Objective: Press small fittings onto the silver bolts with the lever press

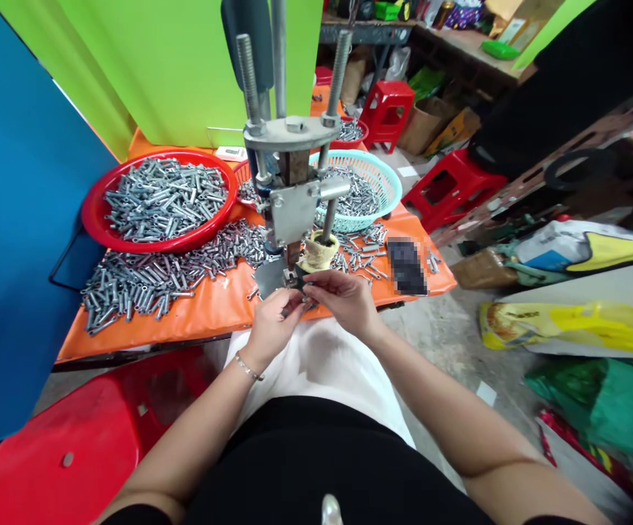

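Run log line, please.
left hand: near press base | right hand: alongside, grip unclear | metal parts: loose on orange table, heaped in red basin

The press (293, 211) and heaped metal parts (168, 198) show a workshop.

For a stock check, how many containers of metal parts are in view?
4: a red basin at left, a blue basket behind the right side of the press, a red bowl beyond it, and a red container partly hidden behind the press. More may be hidden.
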{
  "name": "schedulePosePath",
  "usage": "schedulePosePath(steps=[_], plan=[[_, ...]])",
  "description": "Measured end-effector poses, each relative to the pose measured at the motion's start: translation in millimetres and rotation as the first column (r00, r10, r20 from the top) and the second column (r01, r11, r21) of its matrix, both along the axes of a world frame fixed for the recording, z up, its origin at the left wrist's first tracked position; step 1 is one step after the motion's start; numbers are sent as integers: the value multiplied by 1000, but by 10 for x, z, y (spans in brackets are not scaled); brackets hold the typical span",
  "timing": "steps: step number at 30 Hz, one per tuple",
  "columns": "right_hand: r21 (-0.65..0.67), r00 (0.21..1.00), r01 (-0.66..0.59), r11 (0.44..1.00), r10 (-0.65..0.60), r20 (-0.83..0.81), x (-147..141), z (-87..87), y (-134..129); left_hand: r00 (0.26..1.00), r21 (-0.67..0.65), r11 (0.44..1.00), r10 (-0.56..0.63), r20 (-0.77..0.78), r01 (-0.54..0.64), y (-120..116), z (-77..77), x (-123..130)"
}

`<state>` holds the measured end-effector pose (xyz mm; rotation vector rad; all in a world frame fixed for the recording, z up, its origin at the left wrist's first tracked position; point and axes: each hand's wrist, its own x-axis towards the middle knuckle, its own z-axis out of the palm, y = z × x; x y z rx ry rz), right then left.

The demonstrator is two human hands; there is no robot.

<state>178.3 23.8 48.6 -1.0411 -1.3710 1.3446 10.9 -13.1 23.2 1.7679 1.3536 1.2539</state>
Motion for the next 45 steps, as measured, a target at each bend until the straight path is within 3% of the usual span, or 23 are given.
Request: schedulePosePath(steps=[3, 5, 8, 12, 14, 16, 17, 18, 21, 24, 28, 32, 35, 37, 43, 45], plan=[[203, 977, -6, 979, -38, 211, 33, 24, -70, 1000, 22, 1000, -10, -2, 10, -2, -22, 12], [330, 936, -75, 941, -48, 349, 35, 46, -119, 1000, 13, 1000, -9, 10, 9, -5, -60, 25], [395, 913, -125, 910, -50, 405, 4, 34, -153, 1000, -25, 1000, 7, 22, -6, -3, -147, 31], [382, 928, -115, 917, -37, 370, 0, -76, -70, 998, -14, 998, 59, 6, -59, 77, -269, -23], [410, 930, 26, 912, -173, 325, 44, -145, 59, 992, 24, 992, 125, -21, -125, 159, -307, -64], [418, 880, 241, 876, -378, 286, 96, -207, 245, 984, 40, 984, 173, -35, -172, 251, -330, -95], [397, 857, 292, 870, -422, 294, 118, -231, 344, 982, 39, 982, 184, -34, -183, 295, -338, -104], [357, 856, 287, 889, -405, 320, 136, -250, 435, 982, 38, 982, 187, -33, -186, 335, -345, -109], [186, 895, 104, 977, -173, 411, 179, -259, 548, 979, 72, 978, 200, -36, -197, 427, -369, -107], [144, 871, 73, 987, -133, 473, 271, -174, 331, 977, 131, 973, 203, -70, -192, 490, -407, -114], [155, 844, 122, 980, -185, 504, 503, 196, -185, 978, 204, 973, 141, -157, -107, 567, -467, -178], [-65, 904, 85, 994, -49, 425, 674, 870, -434, 969, 288, 957, 97, -229, -28, 621, -460, -262], [-281, 945, 27, 959, 68, 320, 715, 1340, -423, 971, 298, 954, 89, -223, -20, 629, -387, -264], [-370, 951, -6, 929, 120, 286, 723, 1551, -388, 984, 300, 953, 90, -156, -40, 630, -334, -229], [-512, 928, -52, 858, 231, 293, 738, 1924, -260, 999, 280, 959, 27, 21, -32, 653, -303, -131], [-479, 917, -52, 876, 232, 325, 739, 2071, -186, 999, 285, 958, 27, 26, -33, 652, -317, -134]])
